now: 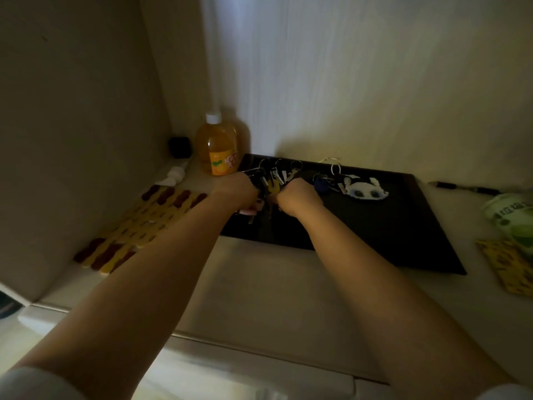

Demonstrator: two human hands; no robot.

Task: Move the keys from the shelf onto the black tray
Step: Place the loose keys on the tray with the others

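Observation:
A black tray (pixel 389 223) lies flat on the pale shelf (pixel 259 284) against the back wall. Over its far left part, both my hands are closed around a bunch of keys (pixel 274 177) with several rings and a yellow tag. My left hand (pixel 236 192) grips the dark keys at the left, with a key hanging below it. My right hand (pixel 297 197) holds the bunch from the right. Another key set with a blue fob (pixel 321 183) and a white pixel-art cat charm (pixel 364 189) rests on the tray beside my right hand.
An orange drink bottle (pixel 217 145) stands at the tray's far left corner, next to a small black object (pixel 180 147) and a white tube (pixel 174 174). A yellow and brown slatted mat (pixel 141 226) lies left. At right are a pen (pixel 464 188), a green packet (pixel 513 217) and a yellow card (pixel 507 267).

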